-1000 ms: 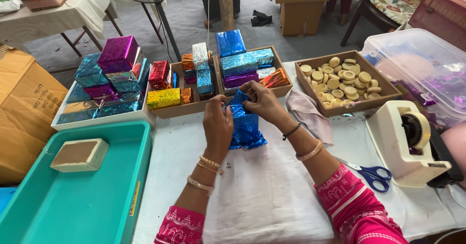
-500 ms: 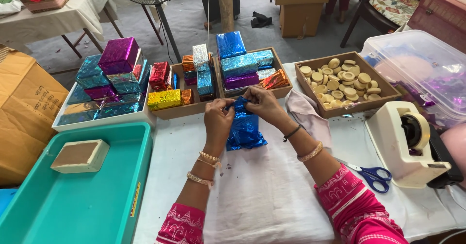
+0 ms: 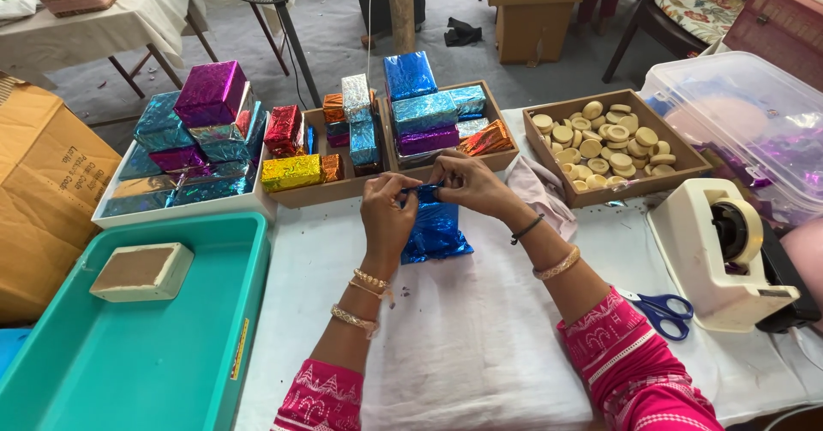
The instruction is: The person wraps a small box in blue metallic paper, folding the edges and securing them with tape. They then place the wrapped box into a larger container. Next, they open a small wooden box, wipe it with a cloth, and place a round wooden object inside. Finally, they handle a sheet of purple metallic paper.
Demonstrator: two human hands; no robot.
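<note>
On the white tabletop before the trays, the left hand (image 3: 387, 217) and right hand (image 3: 461, 182) both pinch the far end of a blue foil-wrapped block (image 3: 435, 229), whose thin, crinkly, slippery wrap probably tears easily, so gripping the firm sides seems safest.

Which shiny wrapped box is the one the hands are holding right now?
The blue foil box on the white table, pinched at its top by the left hand and right hand. All the other shiny boxes sit untouched in the trays behind it.
</note>
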